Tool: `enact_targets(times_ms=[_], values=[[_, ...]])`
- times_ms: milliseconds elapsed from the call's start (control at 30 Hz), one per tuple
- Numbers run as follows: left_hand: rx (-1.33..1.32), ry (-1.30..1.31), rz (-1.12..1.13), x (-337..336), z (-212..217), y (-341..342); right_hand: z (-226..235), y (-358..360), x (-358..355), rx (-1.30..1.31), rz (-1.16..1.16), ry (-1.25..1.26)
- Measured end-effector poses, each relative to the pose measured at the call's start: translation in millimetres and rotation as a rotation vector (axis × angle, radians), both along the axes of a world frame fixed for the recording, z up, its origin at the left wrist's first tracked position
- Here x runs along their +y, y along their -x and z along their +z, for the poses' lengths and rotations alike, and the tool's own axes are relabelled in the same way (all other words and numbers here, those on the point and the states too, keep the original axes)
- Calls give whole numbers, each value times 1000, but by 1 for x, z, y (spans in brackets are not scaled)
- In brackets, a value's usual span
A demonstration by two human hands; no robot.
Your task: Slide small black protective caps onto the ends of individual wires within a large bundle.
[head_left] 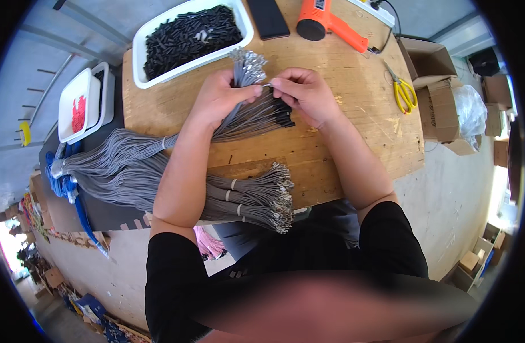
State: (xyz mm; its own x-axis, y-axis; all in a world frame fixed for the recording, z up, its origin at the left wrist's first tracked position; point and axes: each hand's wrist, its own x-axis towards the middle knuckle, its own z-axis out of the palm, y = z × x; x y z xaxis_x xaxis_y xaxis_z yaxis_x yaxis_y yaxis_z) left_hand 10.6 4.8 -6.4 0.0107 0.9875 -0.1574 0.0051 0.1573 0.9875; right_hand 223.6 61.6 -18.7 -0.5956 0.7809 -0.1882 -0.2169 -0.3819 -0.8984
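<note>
My left hand (221, 96) is closed around a bundle of grey cables, whose silvery terminal ends (249, 64) stick up above the fist. Thumb and finger of my right hand (305, 91) pinch close to the left thumb, at the end of one thin cable; whatever small piece sits between the fingertips is too small to make out. Below the hands, other cables of this bundle (245, 123) fan out to the right and carry black sleeves (285, 117) on their ends. Nearer to me lie several banded grey cable bundles (239, 197) with bare metal tips.
A white tub (138, 60) of short black tubes stands at the back left, beside a black phone (268, 18). An orange heat gun (331, 26) and yellow-handled scissors (405, 96) lie to the right. White trays (65, 106), one with red pieces, sit far left. Cardboard boxes (439, 108) stand beyond the table.
</note>
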Motion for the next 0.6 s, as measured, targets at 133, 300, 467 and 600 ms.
enact_targets(times_ms=[133,300,467,600], values=[[-22,44,0,0,-1,0,2,0,0,-4,14,26],[74,75,5,1,-5,1,-6,-8,9,136,34,180],[0,53,34,-1,-2,0,-21,-10,21,398,-208,376],[12,44,68,-2,-2,-4,-28,-10,23,403,-213,333]])
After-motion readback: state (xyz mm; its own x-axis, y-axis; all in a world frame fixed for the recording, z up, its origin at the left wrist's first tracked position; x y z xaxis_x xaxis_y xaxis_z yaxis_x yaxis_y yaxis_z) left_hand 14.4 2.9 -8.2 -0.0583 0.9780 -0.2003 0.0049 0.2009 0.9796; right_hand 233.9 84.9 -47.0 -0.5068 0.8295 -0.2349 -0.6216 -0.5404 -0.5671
